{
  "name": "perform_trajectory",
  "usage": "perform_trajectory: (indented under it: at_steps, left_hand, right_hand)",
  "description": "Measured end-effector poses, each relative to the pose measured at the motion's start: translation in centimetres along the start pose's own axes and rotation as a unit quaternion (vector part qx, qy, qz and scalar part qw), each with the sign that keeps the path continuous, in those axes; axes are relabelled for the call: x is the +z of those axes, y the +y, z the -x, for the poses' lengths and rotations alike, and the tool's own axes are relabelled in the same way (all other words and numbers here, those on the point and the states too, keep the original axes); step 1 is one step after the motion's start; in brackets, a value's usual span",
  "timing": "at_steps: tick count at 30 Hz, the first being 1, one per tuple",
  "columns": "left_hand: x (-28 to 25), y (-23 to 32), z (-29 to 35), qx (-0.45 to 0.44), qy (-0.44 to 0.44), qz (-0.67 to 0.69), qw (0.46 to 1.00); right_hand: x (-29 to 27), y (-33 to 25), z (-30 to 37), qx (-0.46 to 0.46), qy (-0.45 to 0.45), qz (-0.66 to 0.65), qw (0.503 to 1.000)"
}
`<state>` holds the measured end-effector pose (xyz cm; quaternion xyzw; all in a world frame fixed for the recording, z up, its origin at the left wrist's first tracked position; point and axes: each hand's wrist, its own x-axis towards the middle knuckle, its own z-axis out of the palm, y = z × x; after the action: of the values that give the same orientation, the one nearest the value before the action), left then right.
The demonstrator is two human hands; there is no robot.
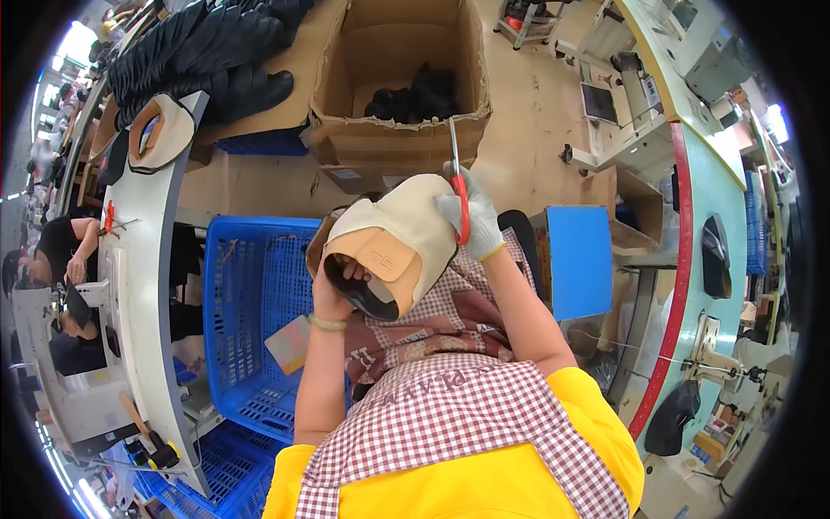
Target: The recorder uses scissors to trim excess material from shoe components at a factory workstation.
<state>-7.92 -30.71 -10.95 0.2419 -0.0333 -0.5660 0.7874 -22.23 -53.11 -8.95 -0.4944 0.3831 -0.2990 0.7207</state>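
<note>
In front of my lap is a cream shoe upper (413,212) with a tan lining piece and a dark inner side showing at its opening. My left hand (330,292), bare, grips it from the left, and its fingertips curl into the opening. A white glove covers my right hand (477,212), which is closed around a pair of red-handled scissors (462,192). The metal end of the scissors points away from me, above the upper's right side. The gloved fingers rest against that side of the upper.
A blue plastic crate (216,337) stands at my left, a blue panel (579,262) at my right. Ahead, an open cardboard box (398,143) holds dark pieces. Black shoe pieces (199,52) pile up far left. A white table (143,285) carries another cream upper (162,134); a co-worker sits beyond.
</note>
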Motion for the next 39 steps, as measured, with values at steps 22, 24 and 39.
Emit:
perform_trajectory:
  at_steps: [22,24,39]
  left_hand:
    - [5.7,-1.1,4.0,0.413,0.129,-0.748,0.503]
    - [6.5,-2.4,4.2,0.274,0.098,-0.721,0.629]
    - [3.2,-4.6,3.8,0.055,0.173,-0.273,0.945]
  right_hand:
    - [0.4,1.1,-0.3,-0.017,-0.017,0.137,0.99]
    - [0.6,1.6,-0.8,0.003,-0.007,0.114,0.993]
    - [2.7,1.8,-0.1,0.113,0.046,-0.12,0.985]
